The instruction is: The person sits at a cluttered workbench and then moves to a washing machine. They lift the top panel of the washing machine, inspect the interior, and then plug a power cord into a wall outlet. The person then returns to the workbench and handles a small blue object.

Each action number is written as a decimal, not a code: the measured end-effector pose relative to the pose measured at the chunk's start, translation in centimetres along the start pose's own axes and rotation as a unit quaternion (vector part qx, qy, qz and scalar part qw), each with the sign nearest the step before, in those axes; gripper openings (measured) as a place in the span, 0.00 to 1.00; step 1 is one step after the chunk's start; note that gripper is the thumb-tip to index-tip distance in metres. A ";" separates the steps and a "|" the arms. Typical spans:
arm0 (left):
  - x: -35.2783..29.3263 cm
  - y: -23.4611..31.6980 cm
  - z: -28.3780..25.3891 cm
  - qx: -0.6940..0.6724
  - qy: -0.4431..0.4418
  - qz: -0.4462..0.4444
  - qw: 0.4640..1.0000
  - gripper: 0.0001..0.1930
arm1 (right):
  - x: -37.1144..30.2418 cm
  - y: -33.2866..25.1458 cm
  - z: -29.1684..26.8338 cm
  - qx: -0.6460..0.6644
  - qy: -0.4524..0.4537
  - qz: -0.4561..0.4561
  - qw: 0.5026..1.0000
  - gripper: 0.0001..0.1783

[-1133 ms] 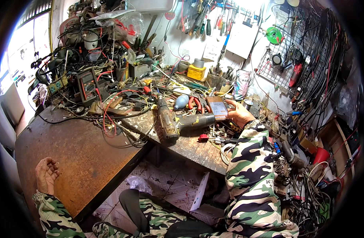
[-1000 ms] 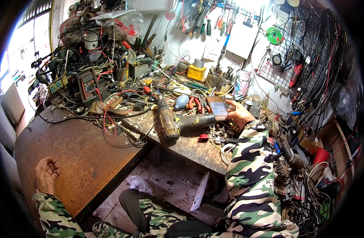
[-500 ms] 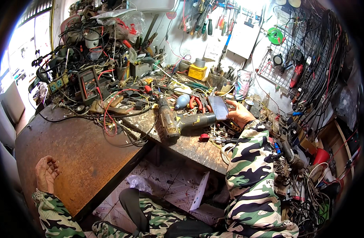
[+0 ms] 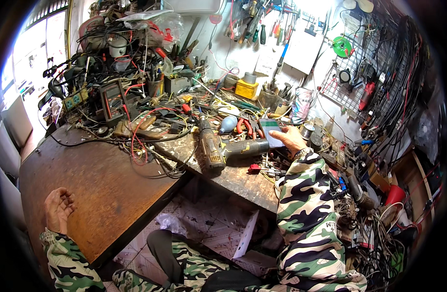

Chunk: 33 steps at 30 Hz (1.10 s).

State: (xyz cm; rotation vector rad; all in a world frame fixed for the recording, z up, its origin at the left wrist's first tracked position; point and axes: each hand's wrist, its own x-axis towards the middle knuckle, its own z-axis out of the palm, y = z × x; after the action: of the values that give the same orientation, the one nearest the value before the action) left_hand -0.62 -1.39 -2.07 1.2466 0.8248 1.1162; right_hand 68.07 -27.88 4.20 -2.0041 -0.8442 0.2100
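Observation:
My right hand is at the right side of a smartphone, gripping its edge, with the thumb across the lit screen. The phone is tilted up just beyond the battery end of a cordless drill, which lies on its side at the worn bench's front. Its screen shows a green and white page. Far to the left, my left hand rests by the edge of the brown tabletop. The fingers there are loosely curled and apart, with nothing in them. Red-handled pliers and a blue-grey rubber blower bulb lie left of the phone.
Tangled cables and tools heap up at the back left, around a multimeter. A yellow box stands near the wall. Cables hang over a wire rack at right, above a red cone-shaped thing. A gap separates bench and tabletop.
My right thumb has moved in over the phone's screen, and the display has turned from a pale page to a green and white one. My left hand has stayed in place.

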 end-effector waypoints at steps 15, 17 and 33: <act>0.0 0.4 0.2 -0.016 -0.043 -0.015 0.999 0.20 | 3.3 1.6 2.2 -0.166 0.074 -0.091 0.979 0.43; -0.6 1.1 -0.4 0.006 -0.030 -0.007 1.000 0.19 | 3.0 -1.0 2.3 -0.286 0.059 0.057 0.955 0.43; -2.7 3.8 -0.5 0.014 -0.017 0.070 0.997 0.20 | -13.8 -16.5 8.7 -0.107 0.070 -0.371 0.920 0.14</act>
State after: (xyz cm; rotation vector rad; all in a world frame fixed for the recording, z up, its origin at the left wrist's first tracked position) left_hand -2.62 -3.93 1.32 1.3606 0.7386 1.1963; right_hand 45.89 -25.05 10.19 -1.7179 -1.5100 -0.4721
